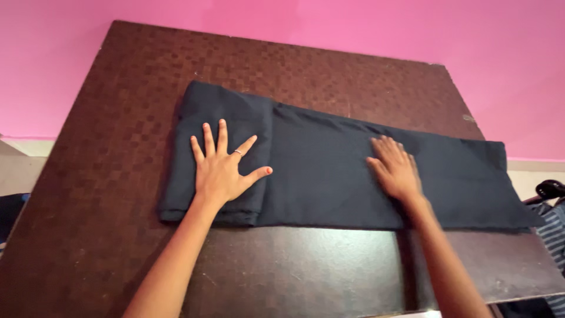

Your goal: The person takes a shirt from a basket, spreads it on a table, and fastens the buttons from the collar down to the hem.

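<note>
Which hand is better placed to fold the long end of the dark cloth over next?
Probably the right hand. It lies flat on the single-layer stretch of the cloth, nearest the unfolded end at the table edge. The left hand presses spread on the already folded part, pinning it.

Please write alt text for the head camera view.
Two bare hands press flat on a dark cloth on a brown table: the left hand on its folded end, the right hand on the flat part. A pink wall stands behind.
</note>
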